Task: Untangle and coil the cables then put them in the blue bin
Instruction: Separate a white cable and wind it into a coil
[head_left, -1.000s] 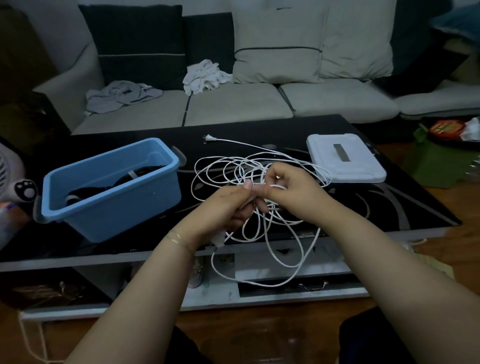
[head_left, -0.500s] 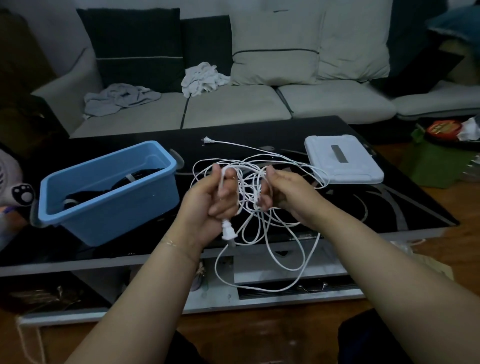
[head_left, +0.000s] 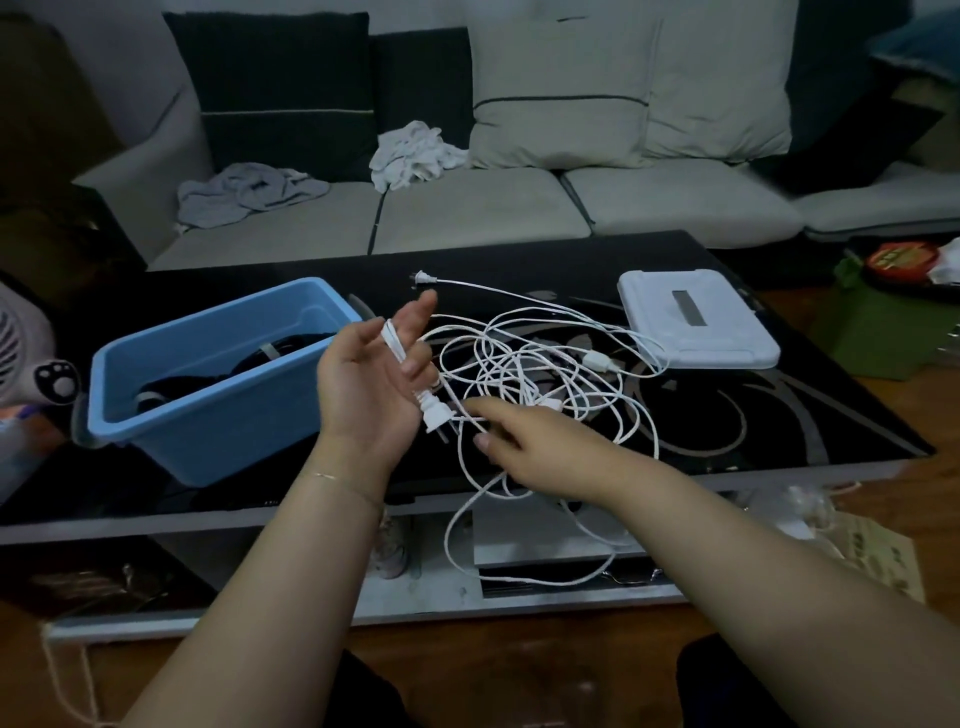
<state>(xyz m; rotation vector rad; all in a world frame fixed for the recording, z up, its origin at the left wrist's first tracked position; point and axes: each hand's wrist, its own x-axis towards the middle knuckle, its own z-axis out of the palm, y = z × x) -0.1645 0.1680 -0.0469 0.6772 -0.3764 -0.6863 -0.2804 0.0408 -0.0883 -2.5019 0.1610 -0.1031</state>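
A tangled white cable (head_left: 545, 371) lies on the black glass table (head_left: 779, 415), with one loop hanging over the front edge. My left hand (head_left: 371, 379) is raised palm-up beside the blue bin (head_left: 218, 431). A turn of the cable lies across its spread fingers, and a white plug (head_left: 434, 413) hangs at the palm's edge. My right hand (head_left: 524, 439) reaches in just right of that plug and pinches a strand. A second plug (head_left: 423, 279) rests further back on the table. Dark coiled cables (head_left: 270, 356) lie inside the bin.
A white bin lid (head_left: 696, 325) sits at the table's right rear. A sofa (head_left: 467, 218) with cushions and crumpled cloths stands behind. A green box (head_left: 878, 322) is on the floor to the right and a small fan (head_left: 26, 353) to the left.
My left hand has turned palm-up and spread its fingers, so the plug hangs by the palm. My right hand has let go of the bundle, dropped lower and taken a strand near the plug.
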